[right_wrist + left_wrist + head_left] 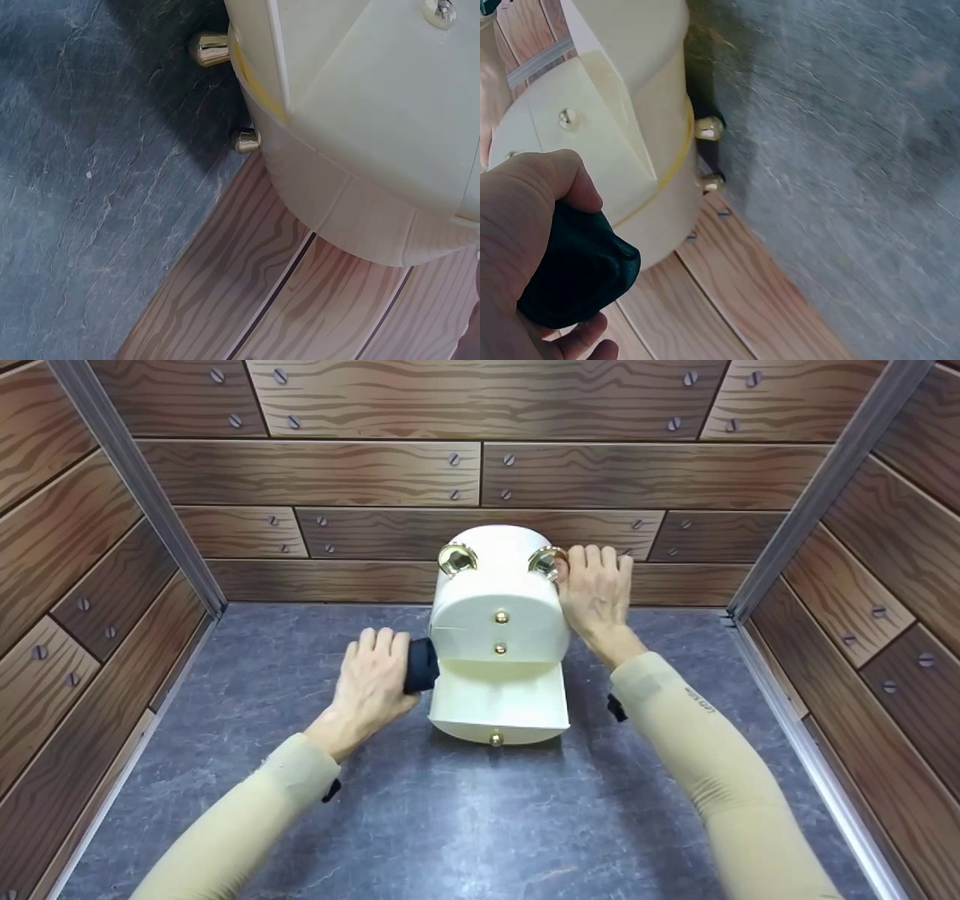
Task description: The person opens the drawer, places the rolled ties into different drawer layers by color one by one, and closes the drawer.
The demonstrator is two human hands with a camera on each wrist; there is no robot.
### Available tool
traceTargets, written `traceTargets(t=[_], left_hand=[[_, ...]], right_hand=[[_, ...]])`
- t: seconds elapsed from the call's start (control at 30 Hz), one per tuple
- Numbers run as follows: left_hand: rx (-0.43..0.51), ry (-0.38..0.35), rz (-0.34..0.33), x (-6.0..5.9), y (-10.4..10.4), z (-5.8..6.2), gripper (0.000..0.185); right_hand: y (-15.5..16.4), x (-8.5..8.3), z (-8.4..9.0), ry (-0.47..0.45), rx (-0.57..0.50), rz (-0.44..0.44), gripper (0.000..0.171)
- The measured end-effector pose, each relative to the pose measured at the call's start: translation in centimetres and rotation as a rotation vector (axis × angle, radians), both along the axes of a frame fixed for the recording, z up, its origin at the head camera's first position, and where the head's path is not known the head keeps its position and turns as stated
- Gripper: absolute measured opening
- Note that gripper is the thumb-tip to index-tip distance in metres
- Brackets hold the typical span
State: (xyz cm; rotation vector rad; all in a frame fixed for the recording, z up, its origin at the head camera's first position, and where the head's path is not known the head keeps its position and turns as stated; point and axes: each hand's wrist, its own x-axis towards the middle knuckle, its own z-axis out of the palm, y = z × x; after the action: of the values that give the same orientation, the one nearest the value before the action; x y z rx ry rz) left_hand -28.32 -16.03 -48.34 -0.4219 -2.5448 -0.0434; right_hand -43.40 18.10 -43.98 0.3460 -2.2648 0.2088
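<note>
A cream rounded box with drawers [495,585], like a jewelry box, stands on the floor at centre. Its lowest drawer [499,705] is pulled out; gold knobs [501,616] dot the fronts. My left hand [373,675] grips a dark, soft bundle that looks like folded cloth [421,666], just left of the open drawer. The left wrist view shows thumb and fingers curled around this dark cloth [581,262]. At the box's upper right, my right hand [598,589] holds a gold ring [546,561]; its fingertips are hidden. A matching gold ring [457,559] is at upper left.
Wood-patterned walls [480,472] enclose the back and both sides, with grey metal strips [780,675] along the corners and edges. The floor [465,825] is dark grey and marbled. Short gold feet [210,49] show beneath the box.
</note>
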Motion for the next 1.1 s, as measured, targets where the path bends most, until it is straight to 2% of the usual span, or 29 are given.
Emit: traceTargets(t=[0.23,0.43,0.67,0.9,1.1], left_hand=[[-0.001,-0.032,-0.008,-0.1,1.8,0.1,0.077],[-0.011,-0.032,-0.002,-0.6,3.4,0.5,0.079],[-0.019,-0.045,0.001,-0.8,5.1,0.8,0.08],[-0.033,-0.105,0.009,-0.8,6.9,1.6,0.08],[-0.055,-0.172,-0.009,-0.7,8.4,2.0,0.083]], right_hand=[[0.1,-0.1,0.0,0.001,0.012,-0.015,0.039],[0.2,-0.2,0.0,0.018,0.031,-0.012,0.048],[0.2,-0.2,0.0,-0.002,0.038,-0.009,0.053],[0.2,-0.2,0.0,0.011,0.035,-0.006,0.049],[0.2,-0.1,-0.1,-0.004,0.039,-0.008,0.049]])
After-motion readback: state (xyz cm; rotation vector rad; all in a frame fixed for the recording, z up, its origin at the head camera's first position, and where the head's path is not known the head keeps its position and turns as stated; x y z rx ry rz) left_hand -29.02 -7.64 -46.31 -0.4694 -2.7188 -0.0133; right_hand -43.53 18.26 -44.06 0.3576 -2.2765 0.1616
